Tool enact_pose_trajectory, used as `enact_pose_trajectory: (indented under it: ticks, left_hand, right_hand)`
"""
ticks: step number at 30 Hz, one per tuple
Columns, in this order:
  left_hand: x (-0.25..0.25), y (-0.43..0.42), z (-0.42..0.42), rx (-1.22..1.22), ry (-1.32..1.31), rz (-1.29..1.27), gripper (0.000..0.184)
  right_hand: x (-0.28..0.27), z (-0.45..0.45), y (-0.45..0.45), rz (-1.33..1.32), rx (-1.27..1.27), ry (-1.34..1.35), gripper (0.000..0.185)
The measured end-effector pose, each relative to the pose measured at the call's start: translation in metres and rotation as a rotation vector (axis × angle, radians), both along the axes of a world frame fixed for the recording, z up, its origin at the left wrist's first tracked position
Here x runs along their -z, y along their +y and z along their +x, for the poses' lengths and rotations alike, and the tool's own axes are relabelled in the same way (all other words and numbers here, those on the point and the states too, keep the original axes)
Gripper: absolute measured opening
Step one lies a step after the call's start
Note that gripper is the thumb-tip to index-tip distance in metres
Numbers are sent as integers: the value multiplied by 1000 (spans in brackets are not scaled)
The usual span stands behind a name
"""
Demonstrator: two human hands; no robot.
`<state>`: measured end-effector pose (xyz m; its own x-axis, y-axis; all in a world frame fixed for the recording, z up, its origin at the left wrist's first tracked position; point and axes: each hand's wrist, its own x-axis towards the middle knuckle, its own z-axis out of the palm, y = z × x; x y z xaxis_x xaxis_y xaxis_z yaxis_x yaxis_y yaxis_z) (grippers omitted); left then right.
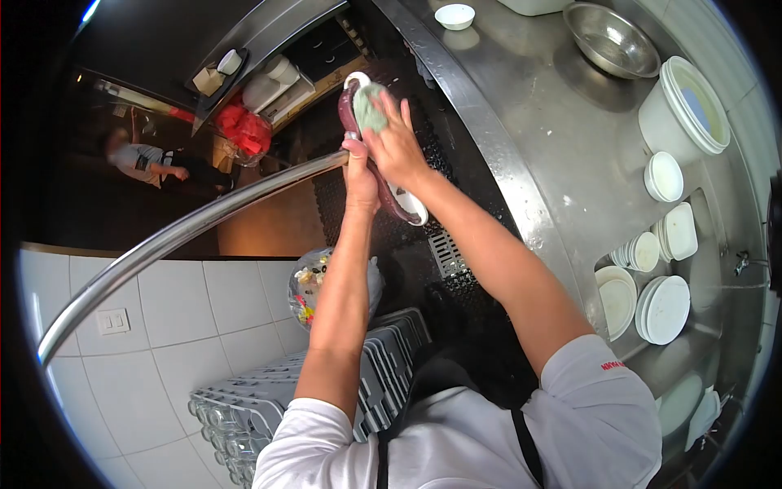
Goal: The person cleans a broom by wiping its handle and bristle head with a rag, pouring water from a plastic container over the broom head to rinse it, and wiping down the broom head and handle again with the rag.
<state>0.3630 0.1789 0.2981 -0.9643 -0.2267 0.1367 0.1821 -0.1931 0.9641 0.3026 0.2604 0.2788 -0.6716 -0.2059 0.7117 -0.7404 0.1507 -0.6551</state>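
Over the dark floor, my left hand [361, 181] is closed around the edge of a long dish [411, 205], dark red outside and white inside. It is tilted, with one end up near a white looped handle. My right hand [397, 145] presses a pale green cloth or scouring pad [371, 107] against the dish's upper part, with its fingers stretched over the pad. My two hands and forearms hide the dish's middle. A curved metal pipe [195, 217] ends visually at my left hand; I cannot tell whether they touch.
To the right, a steel counter [562, 147] carries a metal bowl [612, 41], a white bucket [683, 106] and a small bowl [454, 16]. Stacked plates [664, 310] sit in the sink. Below are grey racks [383, 359] and a rubbish bag [314, 281]. Another person [147, 163] stands at far left.
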Motion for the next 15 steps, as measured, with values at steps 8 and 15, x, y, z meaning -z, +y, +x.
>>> enact_pose_trajectory:
  ticks: [8, 15]
  left_hand:
    - [1, -2, -15, -53, 5, 34, 88]
    - [10, -2, -23, -213, 136, -139, 91]
  right_hand:
    - [25, 37, 2, -174, -7, -91, 40]
    - [99, 102, 26, 47, -30, -94, 54]
